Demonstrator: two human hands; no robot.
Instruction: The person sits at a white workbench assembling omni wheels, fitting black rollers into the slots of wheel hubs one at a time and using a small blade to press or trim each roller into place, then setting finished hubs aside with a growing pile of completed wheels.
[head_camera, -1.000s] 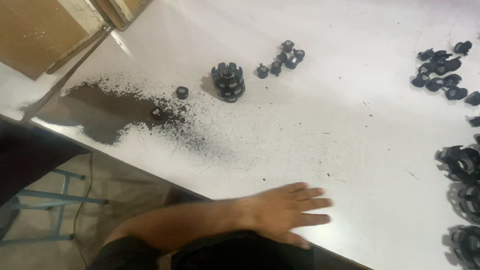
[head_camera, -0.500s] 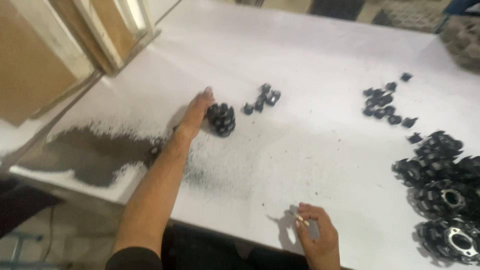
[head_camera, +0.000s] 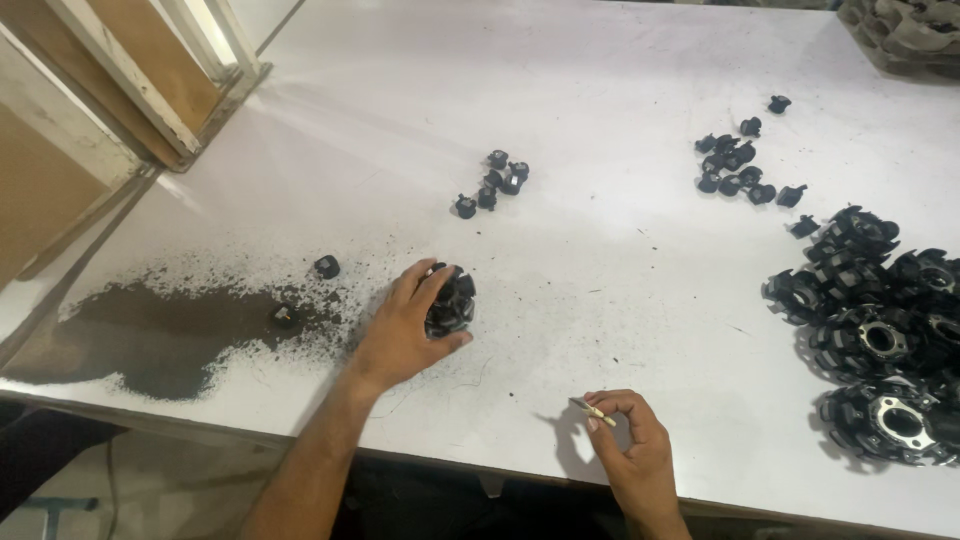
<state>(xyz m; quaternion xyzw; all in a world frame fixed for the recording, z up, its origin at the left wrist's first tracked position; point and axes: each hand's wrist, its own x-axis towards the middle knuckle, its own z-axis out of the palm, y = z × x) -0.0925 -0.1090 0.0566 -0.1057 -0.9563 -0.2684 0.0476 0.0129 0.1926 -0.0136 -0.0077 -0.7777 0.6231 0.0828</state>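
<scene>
Here, left hand (head_camera: 405, 325) closed around a black round toothed part (head_camera: 452, 300), fingers curled over its top and thumb tucked under its near edge, the part resting on the white table (head_camera: 600, 60) just right of a dark spread of powder (head_camera: 150, 335). Right hand (head_camera: 630, 440) near the table's front edge, fingertips pinched on a small slim tool (head_camera: 590, 408), possibly a blade or pick, too small to tell. Part up and to the left of the right hand, with a stretch of bare table between; tool tip aimed leftward toward it. No long axis to speak of in the part: squat and round, apparently flat on the table. Left hand plainly the nearer, already on it. Heap of larger black toothed parts (head_camera: 870, 330) well apart at far right; two clusters of small black pieces (head_camera: 495, 183) (head_camera: 740, 165) farther back.
</scene>
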